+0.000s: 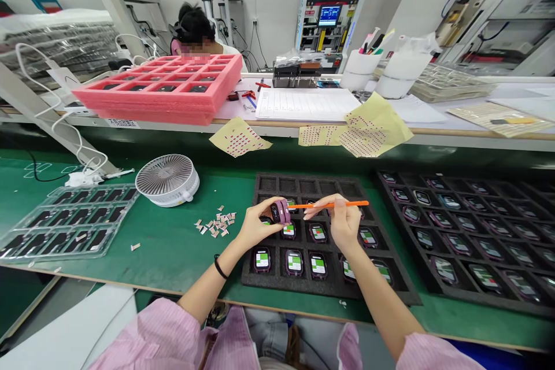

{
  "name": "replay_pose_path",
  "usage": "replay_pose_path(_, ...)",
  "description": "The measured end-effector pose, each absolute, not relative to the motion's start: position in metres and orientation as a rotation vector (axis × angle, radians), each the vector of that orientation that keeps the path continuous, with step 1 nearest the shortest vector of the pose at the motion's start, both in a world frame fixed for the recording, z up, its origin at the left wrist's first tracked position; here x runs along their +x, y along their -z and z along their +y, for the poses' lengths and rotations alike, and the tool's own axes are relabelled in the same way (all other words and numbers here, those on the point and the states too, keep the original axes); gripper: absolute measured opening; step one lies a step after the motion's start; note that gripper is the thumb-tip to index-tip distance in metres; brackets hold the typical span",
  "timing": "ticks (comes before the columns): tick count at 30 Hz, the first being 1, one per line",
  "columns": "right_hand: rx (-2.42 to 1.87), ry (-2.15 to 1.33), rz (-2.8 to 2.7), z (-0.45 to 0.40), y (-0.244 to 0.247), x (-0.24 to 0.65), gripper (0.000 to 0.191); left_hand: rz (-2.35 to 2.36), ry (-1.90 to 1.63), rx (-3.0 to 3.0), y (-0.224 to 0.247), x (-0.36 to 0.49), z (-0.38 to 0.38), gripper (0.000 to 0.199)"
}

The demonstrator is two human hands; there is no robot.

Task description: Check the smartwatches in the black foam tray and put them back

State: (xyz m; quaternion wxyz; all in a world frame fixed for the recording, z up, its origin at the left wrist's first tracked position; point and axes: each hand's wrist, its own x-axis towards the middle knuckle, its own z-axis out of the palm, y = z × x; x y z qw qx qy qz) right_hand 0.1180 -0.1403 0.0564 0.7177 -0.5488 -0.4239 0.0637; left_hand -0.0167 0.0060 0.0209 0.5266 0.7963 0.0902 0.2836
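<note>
My left hand (259,224) grips a small purple watch case (281,211) on its edge, with a dark face turned to the left. In my right hand (344,221) is a thin orange stick (355,204), pinched between thumb and fingers and held nearly level. Its left tip reaches the side of the watch case; whether it touches cannot be made out. Both hands are above a black foam tray (277,282) with square pockets. Several watches with lit green and white screens, such as one watch (294,262), lie in its nearer pockets.
A second black foam tray (416,251) of watches stands at right. Left are small loose pieces (215,224), a white fan (168,178) and a clear plastic tray (97,247) of dark parts. A pink foam tray (208,107) sits on the shelf; a person (195,29) is behind it.
</note>
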Motion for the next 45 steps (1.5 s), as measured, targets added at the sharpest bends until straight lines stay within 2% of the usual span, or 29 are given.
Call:
replay_pose_path(12,-1.295,0.088,-1.171,-0.138,-0.043,0.118,0.039,0.282,-0.696,1.996,-0.012,-0.015,0.007,0.054)
replay_pose_path(20,-1.287,-0.08,-1.166,-0.134,-0.048,0.112,0.037,0.278,-0.631,1.965,-0.018,-0.013,0.002,0.054)
replay_pose_path(35,-1.333,-0.041,-1.27,-0.13,-0.04,0.111,0.037,0.303,-0.641,1.99,-0.015,-0.014,0.004,0.053)
replay_pose_path(40,-1.312,-0.076,-1.116,-0.132,-0.041,0.11,0.037,0.289,-0.656,2.014,-0.016,-0.011,0.004,0.053)
replay_pose_path(45,-1.495,-0.156,-0.986,-0.123,-0.039,0.108,0.033,0.273,-0.758,2.132,-0.013,-0.01,0.007,0.046)
